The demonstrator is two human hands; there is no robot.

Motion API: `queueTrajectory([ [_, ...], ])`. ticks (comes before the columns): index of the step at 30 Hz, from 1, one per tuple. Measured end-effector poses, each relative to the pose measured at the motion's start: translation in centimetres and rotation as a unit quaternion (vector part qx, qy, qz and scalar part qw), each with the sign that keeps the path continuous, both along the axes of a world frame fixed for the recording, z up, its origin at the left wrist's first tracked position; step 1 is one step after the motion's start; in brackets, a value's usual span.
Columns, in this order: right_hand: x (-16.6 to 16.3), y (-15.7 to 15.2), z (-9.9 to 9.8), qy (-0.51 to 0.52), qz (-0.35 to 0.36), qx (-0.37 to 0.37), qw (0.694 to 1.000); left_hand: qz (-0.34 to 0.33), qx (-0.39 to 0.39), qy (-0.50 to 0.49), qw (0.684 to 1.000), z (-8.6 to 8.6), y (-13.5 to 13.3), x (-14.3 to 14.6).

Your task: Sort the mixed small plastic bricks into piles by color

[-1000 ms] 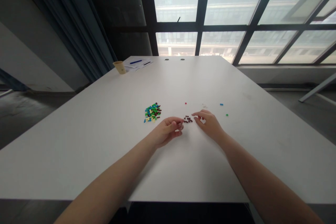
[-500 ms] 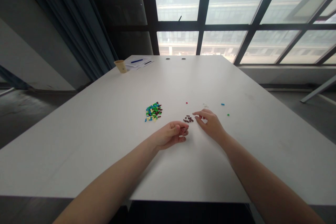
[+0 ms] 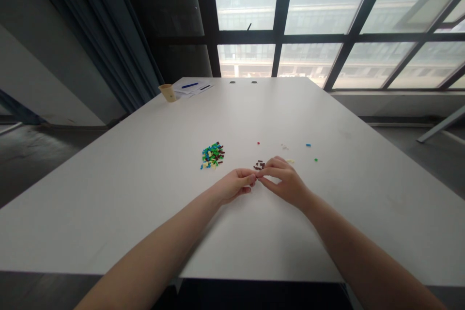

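My left hand (image 3: 238, 185) is closed in a pinch, with a small dark brown building brick mostly hidden between its thumb and fingers. Its fingertips meet those of my right hand (image 3: 285, 181), whose thumb and index finger are pinched at the same spot; any piece in them is too small to make out. Just beyond the fingertips lies a small group of dark brown bricks (image 3: 259, 166), partly covered by my right hand. To the left sits a mixed pile of green, blue, yellow and brown bricks (image 3: 212, 155).
Loose on the white table (image 3: 145, 193) lie a red brick (image 3: 258, 143), white bricks (image 3: 284, 146), pale yellow bricks (image 3: 289, 161), a blue brick (image 3: 308, 145) and a green brick (image 3: 316, 160). A paper cup (image 3: 167, 93), papers and pens (image 3: 190, 85) are at the far left.
My right hand has moved left and toward me, from beside the brown bricks to my left hand's fingertips. The pale yellow bricks it covered now show.
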State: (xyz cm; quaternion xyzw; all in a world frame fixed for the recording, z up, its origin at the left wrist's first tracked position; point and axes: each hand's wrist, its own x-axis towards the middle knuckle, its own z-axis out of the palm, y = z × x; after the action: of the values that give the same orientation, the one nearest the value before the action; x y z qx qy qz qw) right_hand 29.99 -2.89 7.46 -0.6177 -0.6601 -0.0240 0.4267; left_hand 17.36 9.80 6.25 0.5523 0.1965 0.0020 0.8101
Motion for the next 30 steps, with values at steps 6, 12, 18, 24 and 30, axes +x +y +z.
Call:
queueTrajectory([
  [6, 3.0, -0.1, -1.2, 0.016, -0.137, -0.064, 0.988, 0.111, 0.116, 0.029, 0.987, 0.4, 1.5, -0.1],
  [12, 4.2, 0.3, -3.4, 0.038, -0.157, -0.175, 0.971, 0.209, 0.212, 0.059, 0.953, 1.7, 4.2, -0.8],
  [18, 3.4, 1.0, -4.4, 0.019, -0.145, -0.193, 0.970, 0.198, 0.249, 0.068, 0.946, 1.5, 4.3, -0.6],
  [24, 3.8, 0.5, -3.2, 0.031, -0.167, -0.137, 0.976, 0.216, 0.414, 0.048, 0.883, 1.2, 5.6, -1.1],
  [30, 4.5, -0.1, -2.4, 0.059, -0.197, -0.099, 0.974, 0.197, 0.671, 0.152, 0.698, 0.7, 9.0, -3.1],
])
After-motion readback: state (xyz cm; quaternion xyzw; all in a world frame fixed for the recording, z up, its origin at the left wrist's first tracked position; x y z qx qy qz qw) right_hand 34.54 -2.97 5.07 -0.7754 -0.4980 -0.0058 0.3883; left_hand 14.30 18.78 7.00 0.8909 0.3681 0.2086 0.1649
